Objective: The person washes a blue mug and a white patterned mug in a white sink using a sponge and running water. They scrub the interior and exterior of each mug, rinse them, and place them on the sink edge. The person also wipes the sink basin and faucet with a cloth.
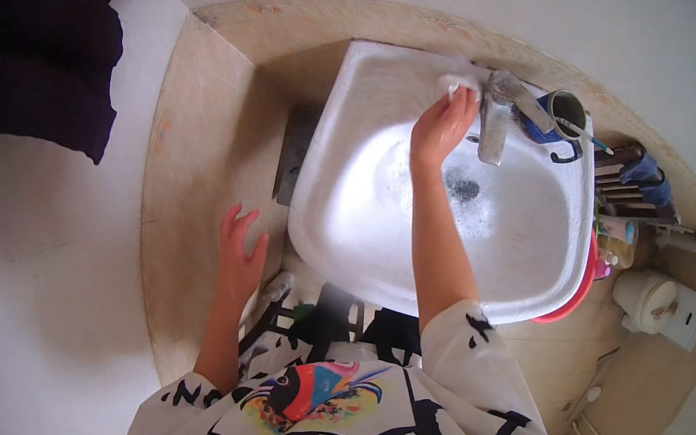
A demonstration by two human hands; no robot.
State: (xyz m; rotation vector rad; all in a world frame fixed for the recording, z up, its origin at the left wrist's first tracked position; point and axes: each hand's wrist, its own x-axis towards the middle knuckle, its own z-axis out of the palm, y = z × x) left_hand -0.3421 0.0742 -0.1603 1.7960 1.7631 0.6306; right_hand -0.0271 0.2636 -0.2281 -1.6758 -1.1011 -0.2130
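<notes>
My right hand (445, 122) reaches over the white sink basin (350, 245) to its back ledge, just left of the metal tap (496, 118). Its fingers close around a small white, soft-looking thing (459, 86), partly hidden by them; whether it is cloth or foam I cannot tell. My left hand (242, 245) is off the basin's front left side, fingers spread and holding nothing. Soapy bubbles (478, 214) lie around the dark drain (464, 187). A blue mug (567, 107) with a toothbrush (583, 135) across its mouth stands right of the tap.
Right of the basin are a rack with blue cloth (647, 179), pink bottles (605, 265) and a red tub (574, 301) partly under the sink. A white lidded bin (645, 300) stands farther right. Tiled wall (205, 126) borders the left side; dark fabric (67, 50) hangs there.
</notes>
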